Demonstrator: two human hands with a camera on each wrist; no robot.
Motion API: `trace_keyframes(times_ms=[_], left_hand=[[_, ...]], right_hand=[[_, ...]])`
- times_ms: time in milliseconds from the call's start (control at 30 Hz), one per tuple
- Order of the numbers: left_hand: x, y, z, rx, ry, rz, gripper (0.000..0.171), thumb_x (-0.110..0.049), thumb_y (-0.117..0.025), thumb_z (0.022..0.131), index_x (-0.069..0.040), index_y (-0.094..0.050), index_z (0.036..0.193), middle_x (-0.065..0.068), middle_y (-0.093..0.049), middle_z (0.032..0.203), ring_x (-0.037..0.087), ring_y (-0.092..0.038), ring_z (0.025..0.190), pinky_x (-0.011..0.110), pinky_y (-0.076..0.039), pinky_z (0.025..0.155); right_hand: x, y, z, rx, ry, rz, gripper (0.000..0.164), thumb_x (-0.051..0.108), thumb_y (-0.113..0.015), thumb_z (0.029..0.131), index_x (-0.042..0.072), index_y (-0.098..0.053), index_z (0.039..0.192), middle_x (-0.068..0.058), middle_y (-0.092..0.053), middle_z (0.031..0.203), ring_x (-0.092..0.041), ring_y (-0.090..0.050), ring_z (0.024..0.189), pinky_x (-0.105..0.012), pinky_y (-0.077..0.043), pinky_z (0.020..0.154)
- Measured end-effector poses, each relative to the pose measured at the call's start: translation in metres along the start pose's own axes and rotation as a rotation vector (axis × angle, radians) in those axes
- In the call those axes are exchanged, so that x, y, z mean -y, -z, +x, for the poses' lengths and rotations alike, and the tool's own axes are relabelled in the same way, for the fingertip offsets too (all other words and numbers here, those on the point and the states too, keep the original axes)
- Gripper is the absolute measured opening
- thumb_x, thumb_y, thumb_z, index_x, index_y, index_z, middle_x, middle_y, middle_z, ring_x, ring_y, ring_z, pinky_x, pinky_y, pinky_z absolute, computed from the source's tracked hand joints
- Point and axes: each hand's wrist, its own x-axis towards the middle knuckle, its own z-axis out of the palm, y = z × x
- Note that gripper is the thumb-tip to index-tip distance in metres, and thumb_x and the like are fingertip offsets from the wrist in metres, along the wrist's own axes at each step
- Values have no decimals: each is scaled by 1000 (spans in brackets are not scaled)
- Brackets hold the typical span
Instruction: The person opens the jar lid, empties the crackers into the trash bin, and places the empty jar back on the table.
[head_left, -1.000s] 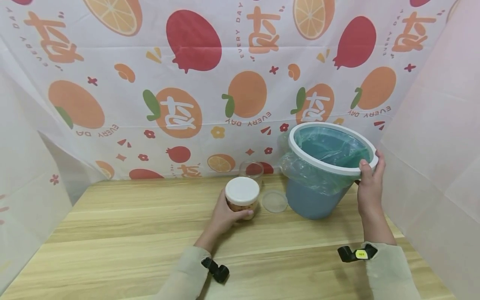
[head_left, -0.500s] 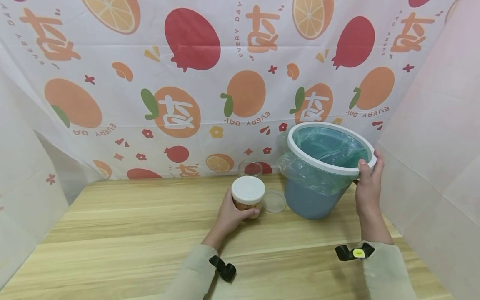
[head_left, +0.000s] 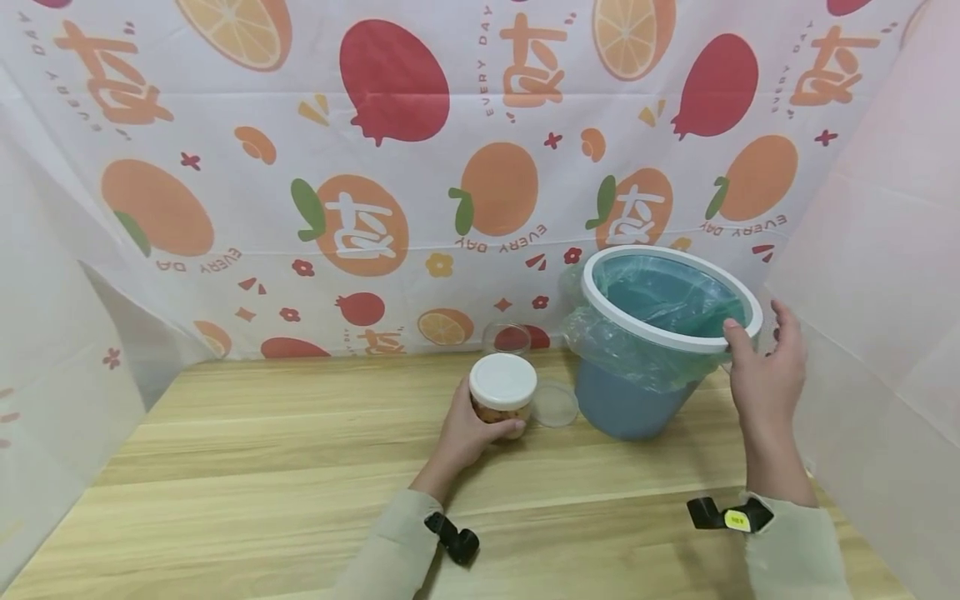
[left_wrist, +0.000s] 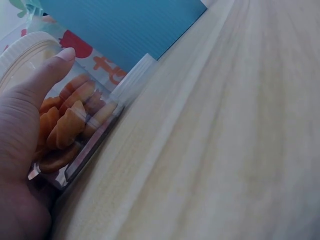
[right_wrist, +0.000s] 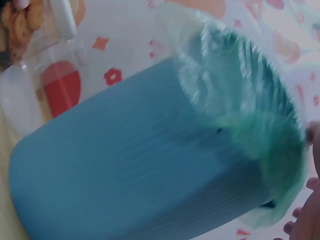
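The clear round jar with a white screw lid and brown biscuits inside is near the back edge of the pale wooden worktop, right of its middle; the left hand grips it from the left, thumb across the front, and would do well to keep it upright with steady, light pressure; just behind is a clear round plastic container, easily nudged by any backward shift; right of the jar lies a flat translucent disc, best not caught by the jar's base; towards the worktop's right back corner stands the blue ribbed bin with a white rim, a thin green bag folded over it; the right hand is spread wide at that rim, gripping nothing, though whether its thumb touches I cannot tell; moving it gently should avoid snagging the bag.
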Motion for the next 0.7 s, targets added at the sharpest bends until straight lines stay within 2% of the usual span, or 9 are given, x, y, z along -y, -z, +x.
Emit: trace_keyframes(times_ms=[67,133,233,300,367,433,567,700], left_hand=[[4,0,1,-5,-2,-1,104,-5,-93,68,-10,-35,154,12,-50,147,30,-47,139,51,-31,121],[11,-1,3,-10,-9,-1,105,-7,-94,68,-13,-35,154,10,-50,148,29,-47,139,51,-31,121],[25,-2,7,-14,-24,10,106,-12,-95,67,-19,-35,154,7,-50,148,26,-47,138,50,-32,121],[32,-3,10,-15,-32,17,106,-15,-96,67,-23,-35,154,4,-50,147,24,-47,138,49,-32,121],[36,-2,11,-17,-36,27,106,-17,-96,67,-25,-35,154,2,-50,147,22,-47,138,49,-32,120],[37,-1,11,-20,-37,31,106,-17,-96,67,-25,-36,153,2,-50,147,22,-48,138,49,-32,120],[37,1,9,-30,-47,37,105,-18,-96,67,-26,-37,153,2,-51,146,23,-48,138,51,-33,120],[36,1,8,-11,-53,58,105,-21,-96,68,-25,-35,154,1,-50,147,22,-48,138,50,-34,120]], right_hand=[[7,0,-6,-55,51,-13,59,41,-59,98,33,-40,153,4,-35,162,-16,-29,150,-44,-27,123],[15,-1,-14,-121,152,20,49,36,-62,97,26,-54,145,4,-49,151,-11,-40,142,-35,-35,117],[26,-8,-29,-200,386,105,36,23,-70,92,13,-70,127,11,-66,124,-3,-56,120,-20,-45,102],[32,-15,-40,-196,541,161,29,13,-73,89,3,-74,116,17,-68,110,0,-62,107,-15,-49,92],[38,-23,-51,-139,659,194,27,7,-74,85,-1,-75,111,16,-70,104,2,-63,101,-13,-49,89],[44,-32,-61,-46,719,196,27,4,-74,85,-2,-74,111,6,-73,104,3,-63,101,-14,-48,89],[57,-48,-79,129,778,159,26,7,-75,86,2,-74,112,-14,-74,110,4,-60,106,-14,-47,94],[63,-65,-89,223,797,162,24,9,-76,86,5,-75,110,-11,-74,112,3,-60,107,-13,-45,95]])
